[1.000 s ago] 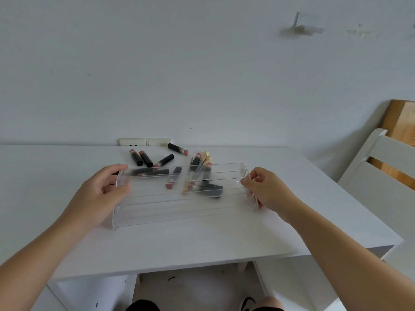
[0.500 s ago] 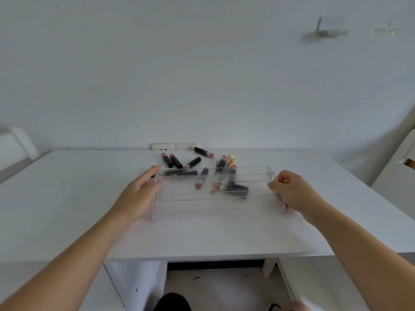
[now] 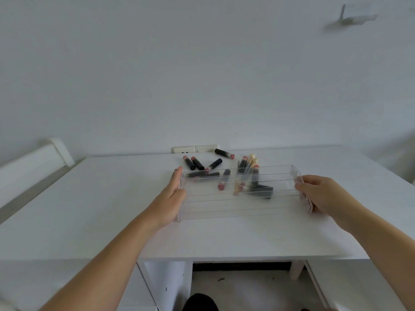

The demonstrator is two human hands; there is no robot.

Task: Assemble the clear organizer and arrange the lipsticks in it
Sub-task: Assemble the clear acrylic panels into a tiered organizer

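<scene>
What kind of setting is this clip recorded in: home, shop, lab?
Most likely a room in a home. A plain white desk stands against a bare white wall with a wall socket at desk height, a white chair beside it, and loose lipsticks behind a clear organizer.

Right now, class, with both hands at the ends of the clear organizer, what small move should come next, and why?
Probably set the clear organizer steady on the table and free the right hand for a lipstick: the left hand can brace it, and the lipsticks appear to lie loose behind it.

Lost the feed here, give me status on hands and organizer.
Left hand flat against clear plastic organizer, right hand gripping opposite end. Black lipstick tubes loose behind it.
</scene>
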